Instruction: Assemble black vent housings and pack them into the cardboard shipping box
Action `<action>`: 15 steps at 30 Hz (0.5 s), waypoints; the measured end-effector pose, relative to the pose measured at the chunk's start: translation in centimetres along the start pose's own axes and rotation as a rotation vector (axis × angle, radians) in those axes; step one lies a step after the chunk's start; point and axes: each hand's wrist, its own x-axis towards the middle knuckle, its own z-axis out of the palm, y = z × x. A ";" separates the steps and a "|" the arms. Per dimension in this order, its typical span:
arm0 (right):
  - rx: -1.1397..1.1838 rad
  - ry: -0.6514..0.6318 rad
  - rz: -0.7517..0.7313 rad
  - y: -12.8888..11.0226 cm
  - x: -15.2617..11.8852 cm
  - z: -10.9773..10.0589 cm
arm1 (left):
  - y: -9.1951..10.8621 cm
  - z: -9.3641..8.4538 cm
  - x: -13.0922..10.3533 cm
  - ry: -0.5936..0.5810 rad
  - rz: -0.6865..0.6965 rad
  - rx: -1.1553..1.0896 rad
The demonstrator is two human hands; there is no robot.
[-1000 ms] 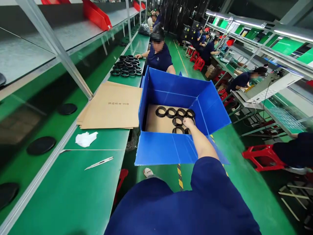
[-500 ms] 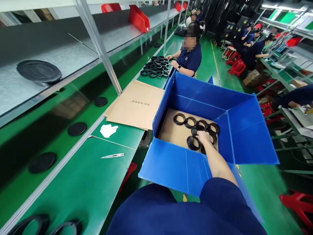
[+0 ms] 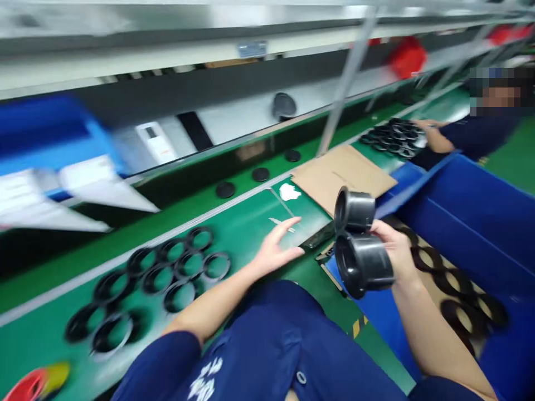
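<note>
Holding two black rings (image 3: 378, 262), the right hand (image 3: 399, 250) was closed on their walls, one ring above the other and touching. The left hand (image 3: 273, 253) was open with spread fingers and held nothing, over the near edge of the green table (image 3: 242, 223). For good handling, I judge, the grip needed to be firm but not squeezing, because the lower ring could slip when only one hand carried both; the free hand could support it from below. At near left, a group of similar rings (image 3: 102, 288) lay on the table, close together, so setting anything there wanted care not to push them. At near right, the blue box (image 3: 480, 206) contained more rings on a brown sheet, and its wall should not be struck. Farther, a thin blurred tool (image 3: 281, 225) and a white cloth (image 3: 289, 192) lay before the cardboard (image 3: 330, 175). At far right, a co-worker (image 3: 472, 133) reached toward another ring group (image 3: 393, 136).
</note>
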 end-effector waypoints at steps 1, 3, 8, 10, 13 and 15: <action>-0.012 -0.122 -0.016 0.1 0.6 3.2 | 0.1 0.4 -0.2 -0.012 0.055 -0.089; -0.031 -0.316 -0.041 0.5 1.4 9.1 | -0.5 0.2 -1.0 0.037 0.074 -0.255; 0.084 -0.492 0.061 2.5 1.6 20.4 | -4.0 -3.2 -4.5 0.284 -0.109 -0.382; 0.168 -0.463 0.138 3.7 1.7 23.3 | -5.8 -5.0 -4.9 0.387 -0.172 -0.290; 0.186 -0.357 0.215 5.5 2.5 25.3 | -8.6 -8.2 -3.7 0.461 -0.373 0.189; 0.113 -0.320 0.219 6.0 3.0 24.5 | -9.9 -10.4 -2.2 0.424 -0.500 0.509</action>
